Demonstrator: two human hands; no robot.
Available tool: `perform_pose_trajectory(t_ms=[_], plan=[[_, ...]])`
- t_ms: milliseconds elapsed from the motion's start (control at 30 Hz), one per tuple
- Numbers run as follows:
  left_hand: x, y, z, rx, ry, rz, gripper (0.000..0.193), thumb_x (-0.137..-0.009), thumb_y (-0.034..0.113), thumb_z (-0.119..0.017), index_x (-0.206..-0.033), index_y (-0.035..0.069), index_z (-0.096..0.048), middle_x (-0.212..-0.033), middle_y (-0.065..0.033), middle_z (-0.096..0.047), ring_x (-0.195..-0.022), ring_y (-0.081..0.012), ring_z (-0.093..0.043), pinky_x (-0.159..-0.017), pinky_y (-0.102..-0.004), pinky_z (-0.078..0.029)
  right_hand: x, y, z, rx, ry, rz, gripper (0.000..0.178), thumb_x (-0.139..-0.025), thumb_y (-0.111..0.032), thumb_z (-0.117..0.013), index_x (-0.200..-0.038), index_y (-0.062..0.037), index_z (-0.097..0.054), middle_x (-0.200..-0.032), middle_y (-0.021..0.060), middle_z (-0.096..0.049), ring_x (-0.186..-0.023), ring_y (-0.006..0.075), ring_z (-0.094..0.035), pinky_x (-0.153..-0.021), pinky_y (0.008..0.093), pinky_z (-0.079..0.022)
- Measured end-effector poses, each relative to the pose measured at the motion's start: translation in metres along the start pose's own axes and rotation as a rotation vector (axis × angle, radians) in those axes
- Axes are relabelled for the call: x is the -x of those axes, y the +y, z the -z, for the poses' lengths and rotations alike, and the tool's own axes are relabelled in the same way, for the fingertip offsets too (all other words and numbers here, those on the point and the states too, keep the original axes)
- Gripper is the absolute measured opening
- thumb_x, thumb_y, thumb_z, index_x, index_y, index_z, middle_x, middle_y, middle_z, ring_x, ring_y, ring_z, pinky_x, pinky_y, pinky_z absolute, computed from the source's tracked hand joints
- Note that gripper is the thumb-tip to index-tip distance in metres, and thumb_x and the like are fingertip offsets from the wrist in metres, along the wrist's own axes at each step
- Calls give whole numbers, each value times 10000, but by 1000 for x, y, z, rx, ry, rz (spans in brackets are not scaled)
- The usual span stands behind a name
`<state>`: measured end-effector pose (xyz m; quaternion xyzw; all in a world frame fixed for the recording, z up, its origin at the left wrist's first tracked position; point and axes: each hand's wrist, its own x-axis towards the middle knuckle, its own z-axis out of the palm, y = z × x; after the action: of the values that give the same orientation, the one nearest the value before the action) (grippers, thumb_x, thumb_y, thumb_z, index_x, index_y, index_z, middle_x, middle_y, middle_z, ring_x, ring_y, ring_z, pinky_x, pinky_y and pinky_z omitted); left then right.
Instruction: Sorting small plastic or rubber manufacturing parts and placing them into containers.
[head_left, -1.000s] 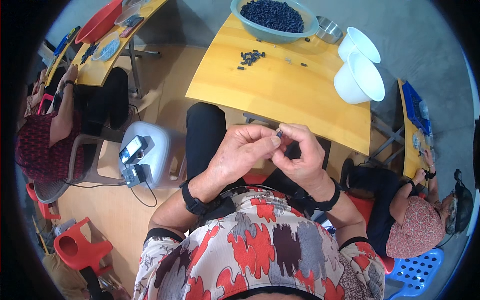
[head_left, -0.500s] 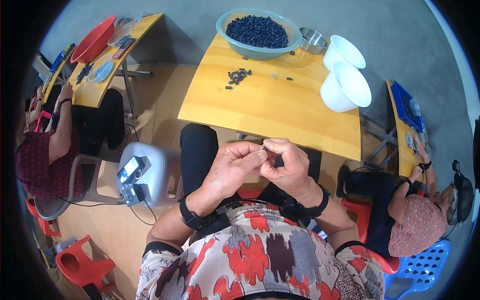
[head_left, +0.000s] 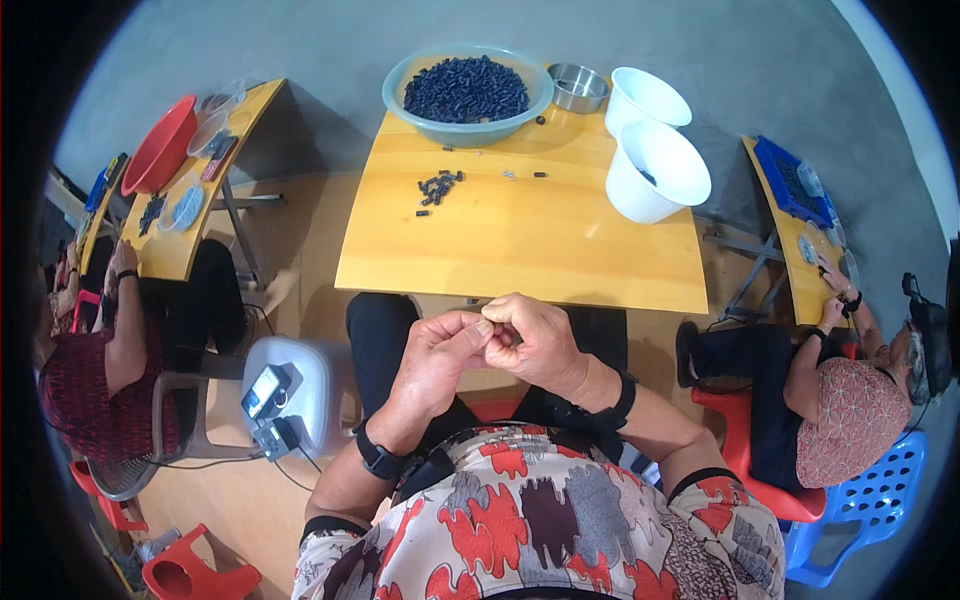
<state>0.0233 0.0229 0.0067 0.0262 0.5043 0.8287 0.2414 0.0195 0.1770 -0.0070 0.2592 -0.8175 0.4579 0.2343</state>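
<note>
Both hands meet fingertip to fingertip just off the near edge of the yellow table [head_left: 520,250]. My left hand [head_left: 437,360] is closed in a pinch, thumb against fingers. My right hand [head_left: 540,345] is closed too, its curled fingers against the left fingertips. Whatever sits between them is hidden. Beyond them lies a small pile of short black cylindrical pieces [head_left: 440,186], with a single black piece [head_left: 541,174] and tiny clear bits [head_left: 509,175] to its right. A wide greenish tub [head_left: 394,112] at the back holds a heap of similar dark pieces.
A metal bowl [head_left: 590,102] and two white buckets, one behind [head_left: 660,97] and one in front [head_left: 640,195], stand at the table's back right. Left of my legs, a grey stool [head_left: 322,385] carries small devices with cables. Co-workers sit at tables on both sides.
My right hand has turned and curled further over the left fingertips. A small dark piece that showed between the fingers is now hidden. The view has tilted, so the table sits lower.
</note>
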Motion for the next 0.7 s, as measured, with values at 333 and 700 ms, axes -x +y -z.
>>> perform_pose_trajectory(t_ms=[333, 700], plan=[[-14, -1, 5, -33, 9, 98, 239, -894, 178, -552, -1009, -22, -615, -942, -152, -655, -833, -216, -655, -679, -301, -549, -27, 30, 62, 72, 21, -185, 177, -731, -54, -657, -887, -26, -578, -671, 77, -574, -581, 172, -593, -540, 285, -488], [-23, 0, 27, -60, 63, 95, 223, -897, 181, -548, -1003, -1, -619, -921, -134, -661, -806, -194, -656, -664, -291, -542, -93, 128, 170, 883, 239, -259, 245, -779, -46, -573, -1020, -67, -617, -869, 157, -626, -745, 294, -618, -665, 345, -491]])
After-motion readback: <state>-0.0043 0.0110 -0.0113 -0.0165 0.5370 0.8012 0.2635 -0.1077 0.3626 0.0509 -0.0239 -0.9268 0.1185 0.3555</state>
